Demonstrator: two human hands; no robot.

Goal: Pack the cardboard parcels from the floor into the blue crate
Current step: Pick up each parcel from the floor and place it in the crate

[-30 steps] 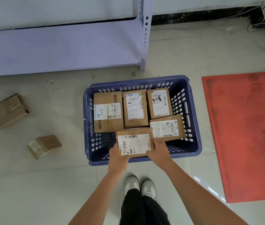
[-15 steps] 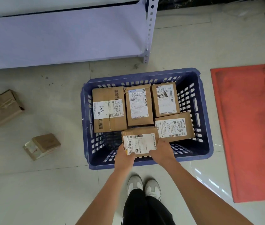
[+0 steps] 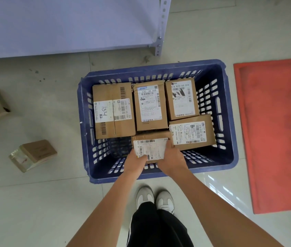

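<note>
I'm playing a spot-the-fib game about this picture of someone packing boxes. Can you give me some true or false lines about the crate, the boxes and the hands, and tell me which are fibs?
1. Both hands, the left hand and the right hand, hold one box inside the blue crate. True.
2. The crate is red. False: it is blue; the red thing is the mat beside it.
3. Boxes still lie on the floor, like the small box to the left of the crate. True.
4. The crate sits on the shelf. False: it sits on the floor, in front of the shelf.
5. One box in the crate has "A34" handwritten on its label. True.
</note>
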